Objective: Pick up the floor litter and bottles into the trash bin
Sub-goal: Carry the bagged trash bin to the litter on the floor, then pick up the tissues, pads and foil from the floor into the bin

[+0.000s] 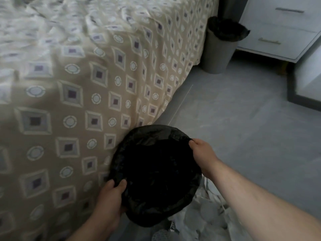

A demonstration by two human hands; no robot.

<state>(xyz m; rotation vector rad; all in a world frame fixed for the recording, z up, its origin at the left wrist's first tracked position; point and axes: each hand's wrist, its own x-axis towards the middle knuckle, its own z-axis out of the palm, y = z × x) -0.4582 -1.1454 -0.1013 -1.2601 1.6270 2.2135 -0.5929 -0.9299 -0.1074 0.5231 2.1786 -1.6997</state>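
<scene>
Gripping the trash bin (152, 174) by its black-lined rim, left hand (111, 197) curled at seven o'clock, right hand (203, 153) pinching at two; it sits at six o'clock against the bedspread (78, 101). Best hold both sides level, mouth open

a bed with a tan cloth cover (86, 101), dotted with squares and circles, fills the left side and hangs down to the grey tiled floor (234, 119). a white drawer cabinet (281, 28) with two long handles stands at the top right. near it, a white panel with a dark edge (305, 84) stands on the floor.
</scene>
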